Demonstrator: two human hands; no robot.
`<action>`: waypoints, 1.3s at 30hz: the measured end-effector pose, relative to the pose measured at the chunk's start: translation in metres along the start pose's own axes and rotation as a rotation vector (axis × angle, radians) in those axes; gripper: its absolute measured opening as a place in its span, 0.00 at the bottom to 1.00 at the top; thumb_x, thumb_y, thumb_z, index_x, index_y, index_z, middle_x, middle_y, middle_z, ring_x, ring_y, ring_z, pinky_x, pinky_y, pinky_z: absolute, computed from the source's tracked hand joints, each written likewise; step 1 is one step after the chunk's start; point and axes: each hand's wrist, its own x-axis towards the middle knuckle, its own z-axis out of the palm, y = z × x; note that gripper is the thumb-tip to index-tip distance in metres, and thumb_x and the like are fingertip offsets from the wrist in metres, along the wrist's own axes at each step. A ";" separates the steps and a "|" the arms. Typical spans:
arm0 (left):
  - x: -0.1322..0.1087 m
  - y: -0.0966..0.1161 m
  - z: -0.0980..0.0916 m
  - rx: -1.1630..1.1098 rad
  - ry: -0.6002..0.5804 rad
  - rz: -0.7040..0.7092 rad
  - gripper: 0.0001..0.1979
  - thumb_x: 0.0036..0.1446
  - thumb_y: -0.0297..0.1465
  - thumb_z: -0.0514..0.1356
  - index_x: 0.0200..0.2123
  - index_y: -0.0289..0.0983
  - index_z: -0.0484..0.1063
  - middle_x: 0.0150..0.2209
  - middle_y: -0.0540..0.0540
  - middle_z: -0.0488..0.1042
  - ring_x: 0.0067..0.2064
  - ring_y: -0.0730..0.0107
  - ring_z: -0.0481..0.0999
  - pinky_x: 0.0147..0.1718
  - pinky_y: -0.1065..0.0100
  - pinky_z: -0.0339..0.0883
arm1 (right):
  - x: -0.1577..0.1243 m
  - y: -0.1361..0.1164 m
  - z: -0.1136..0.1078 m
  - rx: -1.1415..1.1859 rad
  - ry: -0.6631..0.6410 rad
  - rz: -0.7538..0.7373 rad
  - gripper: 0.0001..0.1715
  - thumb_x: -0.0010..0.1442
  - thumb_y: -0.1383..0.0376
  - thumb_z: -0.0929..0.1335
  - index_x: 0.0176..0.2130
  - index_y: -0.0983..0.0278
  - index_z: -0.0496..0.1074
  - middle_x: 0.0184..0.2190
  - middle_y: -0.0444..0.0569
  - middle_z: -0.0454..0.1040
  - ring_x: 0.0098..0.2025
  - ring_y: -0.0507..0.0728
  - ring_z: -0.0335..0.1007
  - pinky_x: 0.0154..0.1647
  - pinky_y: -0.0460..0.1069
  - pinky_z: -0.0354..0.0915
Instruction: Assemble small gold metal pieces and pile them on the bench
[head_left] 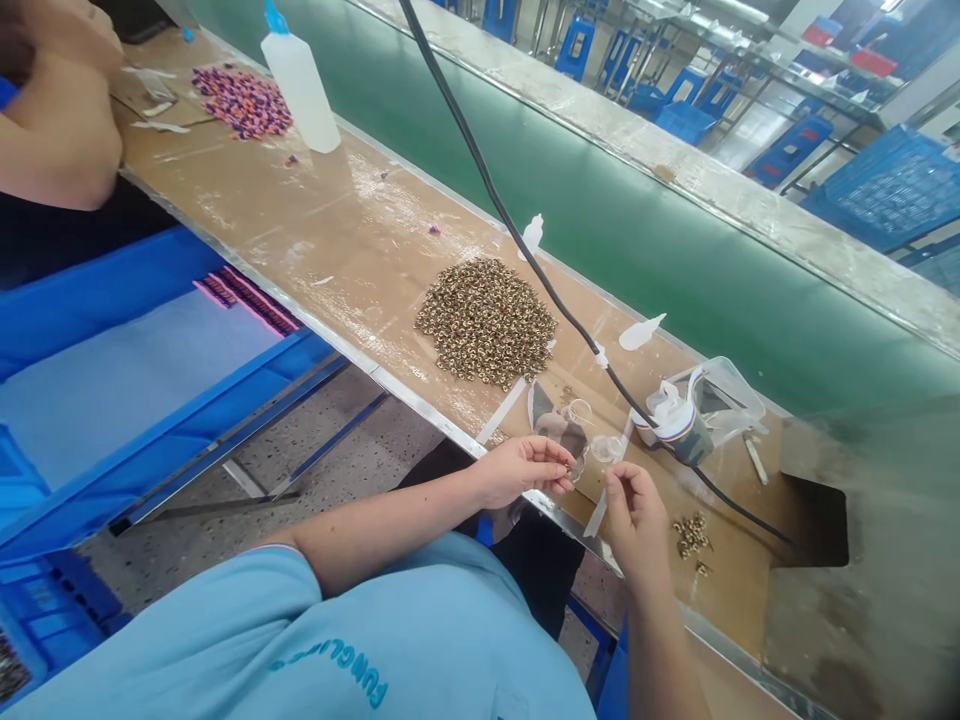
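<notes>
At the near edge of the brown-covered bench (352, 240) in the head view, the left hand (525, 472) is curled, thumb and fingers pinching a small brass-coloured part (569, 470). Just beside it, the right hand (637, 510) has thumb and forefinger together; whether they grip anything, I cannot tell. Beyond the left hand lies a large heap of brass-coloured ring-shaped pieces (486, 322); a smaller pile (691, 535) sits near the right hand.

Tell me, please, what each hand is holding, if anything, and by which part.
The left hand seems to pinch a tiny piece, gripped part indistinct; for the right hand, I cannot tell.
</notes>
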 end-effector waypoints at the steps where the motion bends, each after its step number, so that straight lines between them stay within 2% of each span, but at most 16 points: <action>1: 0.000 0.000 0.000 -0.004 -0.004 -0.010 0.22 0.31 0.36 0.73 0.30 0.30 0.71 0.22 0.49 0.75 0.27 0.76 0.75 0.31 0.73 0.66 | -0.002 -0.002 0.003 -0.005 0.005 -0.016 0.14 0.61 0.55 0.60 0.32 0.63 0.64 0.26 0.44 0.67 0.28 0.52 0.63 0.29 0.47 0.60; 7: -0.001 0.004 -0.004 -0.014 -0.020 -0.052 0.22 0.33 0.34 0.73 0.28 0.31 0.67 0.21 0.49 0.74 0.25 0.74 0.75 0.27 0.74 0.65 | -0.006 -0.008 0.012 -0.191 0.004 -0.231 0.10 0.63 0.62 0.59 0.31 0.61 0.64 0.26 0.45 0.67 0.29 0.52 0.63 0.29 0.47 0.59; 10: 0.000 0.005 -0.005 -0.006 -0.047 -0.067 0.20 0.34 0.32 0.72 0.28 0.32 0.66 0.21 0.49 0.74 0.24 0.76 0.74 0.26 0.74 0.64 | -0.007 -0.009 0.014 -0.245 0.003 -0.289 0.09 0.63 0.63 0.59 0.31 0.61 0.63 0.27 0.44 0.67 0.30 0.52 0.63 0.30 0.47 0.59; 16: -0.002 0.006 -0.005 0.015 -0.073 -0.074 0.18 0.37 0.31 0.71 0.29 0.32 0.66 0.21 0.48 0.75 0.23 0.76 0.74 0.26 0.74 0.64 | -0.007 -0.010 0.018 -0.247 -0.035 -0.316 0.08 0.63 0.64 0.59 0.32 0.61 0.63 0.28 0.45 0.68 0.32 0.52 0.64 0.31 0.47 0.60; 31: 0.001 0.003 -0.008 0.038 -0.076 -0.091 0.21 0.35 0.33 0.72 0.29 0.31 0.66 0.21 0.46 0.76 0.23 0.75 0.75 0.28 0.73 0.64 | -0.009 -0.008 0.020 -0.215 -0.049 -0.288 0.09 0.64 0.63 0.59 0.32 0.61 0.63 0.28 0.45 0.69 0.32 0.52 0.65 0.31 0.48 0.61; 39: 0.003 0.000 -0.011 0.091 -0.061 -0.082 0.23 0.33 0.35 0.72 0.28 0.31 0.66 0.22 0.45 0.76 0.22 0.76 0.74 0.24 0.74 0.60 | -0.012 -0.009 0.022 -0.310 -0.013 -0.394 0.09 0.64 0.66 0.59 0.33 0.61 0.65 0.29 0.46 0.70 0.33 0.52 0.66 0.33 0.47 0.62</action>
